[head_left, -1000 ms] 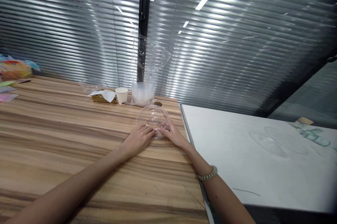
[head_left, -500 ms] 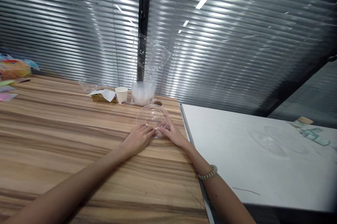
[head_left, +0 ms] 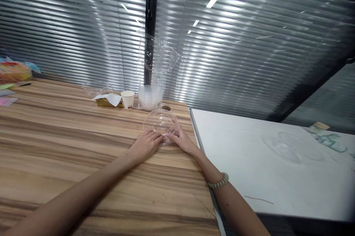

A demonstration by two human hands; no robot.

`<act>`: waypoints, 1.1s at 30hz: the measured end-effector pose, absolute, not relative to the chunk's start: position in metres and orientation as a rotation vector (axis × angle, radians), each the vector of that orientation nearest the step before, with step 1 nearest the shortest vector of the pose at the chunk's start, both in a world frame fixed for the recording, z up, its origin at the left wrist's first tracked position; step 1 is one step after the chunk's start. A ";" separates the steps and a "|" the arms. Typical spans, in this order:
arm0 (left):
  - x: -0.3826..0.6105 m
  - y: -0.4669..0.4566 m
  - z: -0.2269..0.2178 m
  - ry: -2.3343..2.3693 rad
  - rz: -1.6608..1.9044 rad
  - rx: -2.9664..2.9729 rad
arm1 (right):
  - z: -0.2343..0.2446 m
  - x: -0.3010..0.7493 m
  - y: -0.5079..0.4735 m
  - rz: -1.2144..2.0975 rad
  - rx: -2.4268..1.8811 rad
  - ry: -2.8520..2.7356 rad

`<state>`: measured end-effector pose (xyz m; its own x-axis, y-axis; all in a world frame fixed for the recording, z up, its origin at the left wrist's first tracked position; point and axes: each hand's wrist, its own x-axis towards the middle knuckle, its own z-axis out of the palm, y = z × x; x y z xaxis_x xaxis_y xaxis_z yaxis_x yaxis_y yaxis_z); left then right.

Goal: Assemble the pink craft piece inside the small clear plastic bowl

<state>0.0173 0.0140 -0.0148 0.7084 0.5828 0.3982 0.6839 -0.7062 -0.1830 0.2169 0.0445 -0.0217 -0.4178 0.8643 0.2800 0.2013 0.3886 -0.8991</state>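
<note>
A clear round plastic bowl (head_left: 160, 120) is near the right edge of the wooden table, its circular rim turned toward me. At its lower left rim, my left hand (head_left: 146, 143) has its fingers bent over the near edge. My right hand (head_left: 179, 137) grips the lower right side, the thumb on the near rim and the fingers seen through the clear plastic behind. Both hands' fingertips almost meet at the near edge. Just beyond the bowl stands a stack of clear plastic bowls (head_left: 150, 97) in a transparent bag.
A white paper cup (head_left: 128, 99) stands beside a small brown box (head_left: 109, 101) with white paper on top. Clear round plastic pieces (head_left: 291, 147) lie on the white table (head_left: 235, 162) at right. Colourful packets (head_left: 15, 71) sit far left. Blinds (head_left: 69, 25) hang behind.
Almost nothing differs: both hands keep their hold on the bowl, and the whole view has shifted very slightly.
</note>
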 end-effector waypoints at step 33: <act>0.019 0.011 -0.012 -0.996 -0.442 -2.554 | -0.012 0.217 0.035 0.653 -0.958 -1.963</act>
<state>0.0186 0.0112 -0.0124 0.7021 0.5814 0.4112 0.6949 -0.6855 -0.2174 0.2168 0.0353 -0.0122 -0.3595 0.8146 0.4552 0.3797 0.5733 -0.7260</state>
